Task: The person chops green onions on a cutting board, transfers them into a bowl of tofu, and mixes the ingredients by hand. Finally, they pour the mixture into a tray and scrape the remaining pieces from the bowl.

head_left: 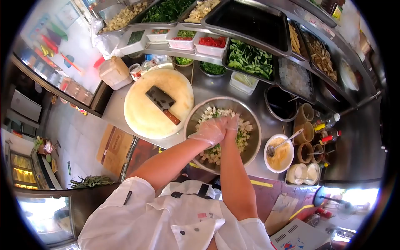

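Note:
My left hand (pixel 210 131), in a clear plastic glove, is over a large steel mixing bowl (pixel 255 146). My right hand (pixel 231 123), also gloved, meets it above the middle of the bowl, and the two touch. Their fingers overlap and point away from me, so I cannot see how they are closed. Beneath them lie white cubes (pixel 248 126) that look like tofu, mixed with pale green diced pieces (pixel 241 141). To the left, a cleaver (pixel 160 99) with a wooden handle rests on a round chopping block (pixel 139 121).
Right of the bowl stand a white bowl (pixel 270 166) of yellowish paste with a ladle (pixel 291 136), a pot of dark liquid (pixel 281 102) and sauce bottles (pixel 329 123). Trays of greens (pixel 250 58) and tubs of chopped red pepper (pixel 211 49) line the back shelf. A plastic jug (pixel 114 73) stands at left.

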### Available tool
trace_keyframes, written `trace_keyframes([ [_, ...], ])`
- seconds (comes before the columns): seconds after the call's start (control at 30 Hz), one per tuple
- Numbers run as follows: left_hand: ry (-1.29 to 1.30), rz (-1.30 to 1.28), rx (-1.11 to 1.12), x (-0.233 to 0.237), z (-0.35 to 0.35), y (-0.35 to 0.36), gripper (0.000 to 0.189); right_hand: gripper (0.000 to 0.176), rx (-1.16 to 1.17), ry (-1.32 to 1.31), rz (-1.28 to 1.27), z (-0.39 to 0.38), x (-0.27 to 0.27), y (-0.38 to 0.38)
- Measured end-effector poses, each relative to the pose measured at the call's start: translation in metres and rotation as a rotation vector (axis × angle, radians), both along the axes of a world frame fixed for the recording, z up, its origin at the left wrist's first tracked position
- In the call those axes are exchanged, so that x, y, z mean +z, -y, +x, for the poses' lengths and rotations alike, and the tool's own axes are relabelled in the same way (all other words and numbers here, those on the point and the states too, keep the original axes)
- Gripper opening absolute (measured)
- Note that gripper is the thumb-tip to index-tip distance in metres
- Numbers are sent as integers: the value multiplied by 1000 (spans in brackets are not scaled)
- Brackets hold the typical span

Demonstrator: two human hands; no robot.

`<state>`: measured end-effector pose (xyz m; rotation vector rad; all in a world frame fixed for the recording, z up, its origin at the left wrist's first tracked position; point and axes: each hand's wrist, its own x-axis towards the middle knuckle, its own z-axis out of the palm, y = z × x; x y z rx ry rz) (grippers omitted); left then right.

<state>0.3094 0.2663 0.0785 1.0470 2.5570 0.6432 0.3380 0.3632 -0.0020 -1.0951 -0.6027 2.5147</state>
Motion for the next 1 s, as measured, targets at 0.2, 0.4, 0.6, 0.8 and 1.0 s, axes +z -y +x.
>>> trace_keyframes([
  [0.2, -363, -60, -424, 26, 12, 4, 35, 66, 6, 112, 70, -1, -33, -13],
  [0.4, -433, 179, -562, -13, 24, -3, 23, 107, 289, -184, -101, -6, -159, -83],
  [0.6, -327, 189, -636, 20, 26, 9, 16, 122, 145, -137, -79, 16, 30, -30],
  [0.8, -165, 322, -630, 32, 22, 21, 11, 106, -215, -390, 178, -1, 1, -35],
  [1.0, -301, 522, -598, 32, 29, 18, 19, 113, -96, -594, -68, 23, 80, -34],
])
